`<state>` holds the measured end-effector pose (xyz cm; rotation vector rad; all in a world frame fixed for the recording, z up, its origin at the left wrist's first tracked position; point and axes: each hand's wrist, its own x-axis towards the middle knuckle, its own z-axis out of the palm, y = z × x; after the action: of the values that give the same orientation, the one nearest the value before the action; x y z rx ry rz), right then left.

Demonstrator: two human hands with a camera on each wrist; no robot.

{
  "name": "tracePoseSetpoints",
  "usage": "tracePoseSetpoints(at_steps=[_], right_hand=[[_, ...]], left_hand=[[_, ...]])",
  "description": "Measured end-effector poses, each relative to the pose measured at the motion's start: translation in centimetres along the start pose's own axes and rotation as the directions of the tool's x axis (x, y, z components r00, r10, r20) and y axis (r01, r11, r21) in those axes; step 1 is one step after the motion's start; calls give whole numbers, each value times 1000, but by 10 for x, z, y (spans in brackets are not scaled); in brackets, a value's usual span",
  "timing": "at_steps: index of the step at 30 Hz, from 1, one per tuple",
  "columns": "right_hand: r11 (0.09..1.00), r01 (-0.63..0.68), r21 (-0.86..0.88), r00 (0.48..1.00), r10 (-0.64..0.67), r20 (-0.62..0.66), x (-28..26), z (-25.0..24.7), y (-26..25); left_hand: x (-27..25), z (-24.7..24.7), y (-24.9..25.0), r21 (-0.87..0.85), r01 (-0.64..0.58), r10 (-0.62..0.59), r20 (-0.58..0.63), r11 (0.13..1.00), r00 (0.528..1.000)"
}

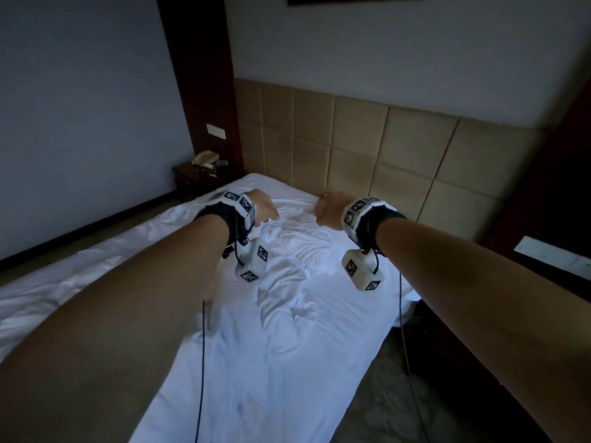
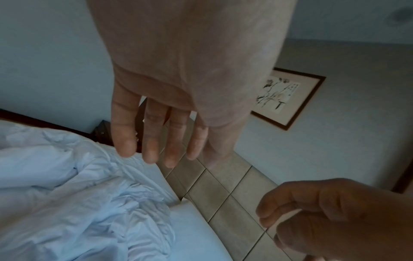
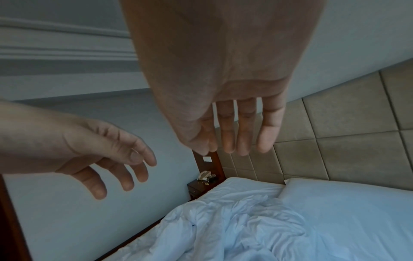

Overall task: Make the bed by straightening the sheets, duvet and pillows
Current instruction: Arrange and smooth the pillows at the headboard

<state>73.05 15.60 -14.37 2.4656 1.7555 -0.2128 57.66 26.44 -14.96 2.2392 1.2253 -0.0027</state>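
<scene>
A white, crumpled duvet (image 1: 287, 282) covers the bed up to the headboard end. In the wrist views its folds bunch beside a smoother white sheet (image 3: 348, 208), also seen as sheet (image 2: 196, 234). Both my arms reach out above the bed's head end. My left hand (image 1: 267, 211) hovers over the duvet with fingers straight and holds nothing; its fingers (image 2: 152, 141) hang clear of the fabric. My right hand (image 1: 324, 209) is beside it, fingers (image 3: 243, 130) extended and empty. No pillow is in view.
A padded beige headboard (image 1: 399, 148) backs the bed. A dark nightstand (image 1: 195, 177) with a telephone (image 1: 204, 157) stands at the far left corner. Dark wood furniture (image 1: 550, 251) is on the right, patterned carpet (image 1: 383, 394) below, and a framed picture (image 2: 283, 95) hangs above.
</scene>
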Motion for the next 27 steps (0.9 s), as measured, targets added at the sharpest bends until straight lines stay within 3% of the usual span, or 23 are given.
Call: tracePoseSetpoints(at_steps=[8,16,19,27], right_hand=[[997,48,59,994,-54,100,132,28,86],[985,153,85,973,-165,162,261,45,158],[969,229,94,952,-244,186,310,59,179],[894,415,168,850,-447,279,419,83,208]], left_hand=[[161,26,28,27,111,-114,100,993,988],[273,38,52,-70,207,-202,63,976,977],[302,51,53,-22,274,-274,25,961,962],[353,77,36,20,536,-528,-144,844,837]])
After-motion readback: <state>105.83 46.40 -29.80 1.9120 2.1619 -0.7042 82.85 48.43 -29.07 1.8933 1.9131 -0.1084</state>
